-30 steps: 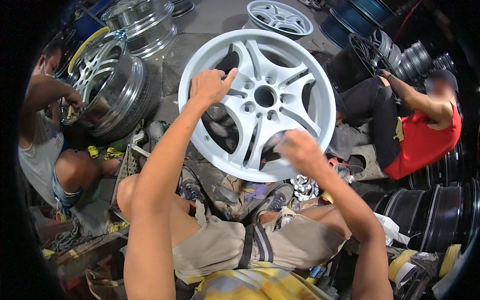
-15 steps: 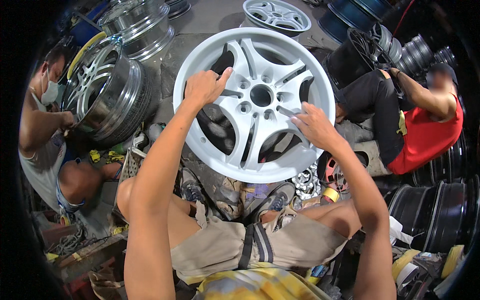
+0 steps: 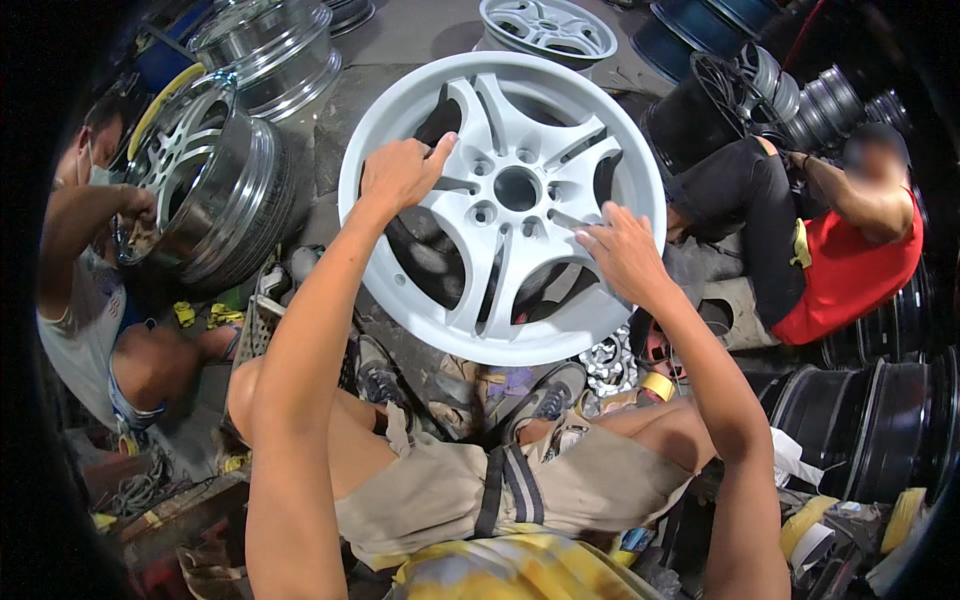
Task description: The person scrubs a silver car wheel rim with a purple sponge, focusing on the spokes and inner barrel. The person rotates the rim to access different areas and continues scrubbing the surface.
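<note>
A pale grey-white alloy wheel (image 3: 500,348) stands tilted in front of me, its spoked face toward me. At its upper left, my left hand (image 3: 402,172) is closed over the wheel beside a spoke, thumb raised. Its other fingers are partly hidden behind the hand. On the right, my right hand (image 3: 625,252) presses bent fingers against the right-hand spoke, close to its slot. Whatever may lie under those fingertips is too small to make out. The round centre bore and the bolt holes around it show between my hands.
A person on the left handles a chromed wheel with a tyre (image 3: 235,200). Another person in a red top (image 3: 865,265) sits at right by a black wheel (image 3: 692,118). A second pale wheel (image 3: 548,28) lies beyond mine. Dark rims (image 3: 865,420) stand at lower right; yellow tape (image 3: 657,387) lies near my knee.
The wheel and my hands sit slightly further left in the picture. My right fingers have shifted a little along the spoke. The person on the left has raised a hand toward the chromed wheel's face.
</note>
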### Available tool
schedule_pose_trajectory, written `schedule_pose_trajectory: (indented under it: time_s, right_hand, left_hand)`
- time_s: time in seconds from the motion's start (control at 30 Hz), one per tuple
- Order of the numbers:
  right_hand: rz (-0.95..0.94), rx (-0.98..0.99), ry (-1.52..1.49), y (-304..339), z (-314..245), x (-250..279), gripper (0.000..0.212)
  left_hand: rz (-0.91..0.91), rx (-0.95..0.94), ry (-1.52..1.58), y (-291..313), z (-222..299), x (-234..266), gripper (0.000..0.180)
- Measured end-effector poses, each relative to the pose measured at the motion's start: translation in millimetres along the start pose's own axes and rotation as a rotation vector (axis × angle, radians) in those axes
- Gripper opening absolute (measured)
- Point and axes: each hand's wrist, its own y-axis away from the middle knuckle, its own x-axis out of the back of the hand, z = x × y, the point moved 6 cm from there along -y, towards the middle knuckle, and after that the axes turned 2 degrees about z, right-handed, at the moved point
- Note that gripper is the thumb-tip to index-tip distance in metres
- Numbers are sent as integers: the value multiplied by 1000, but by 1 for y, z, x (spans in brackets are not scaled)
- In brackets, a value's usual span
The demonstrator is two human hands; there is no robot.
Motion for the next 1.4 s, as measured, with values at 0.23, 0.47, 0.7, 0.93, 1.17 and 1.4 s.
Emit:
schedule_pose_trajectory:
  time_s: [0.23,0.47,0.7,0.93,1.17,1.4]
  right_hand:
    - [-70,-147,-182,47,43,33,28]
    - [-26,-61,-66,-18,-2,2,33]
    - [-169,-191,-152,65,47,20,32]
    - [51,-260,-153,62,51,0,34]
    - [216,-205,-332,28,-3,47,20]
    - [328,127,29,16,-38,15,26]
  left_hand:
    - [29,30,-20,2,2,0,81]
    - [112,-60,41,-1,2,-2,85]
    - [32,6,29,0,1,1,79]
    - [72,-35,47,-2,9,1,78]
    - [98,-15,72,1,-5,3,80]
    - [97,-2,63,1,1,3,75]
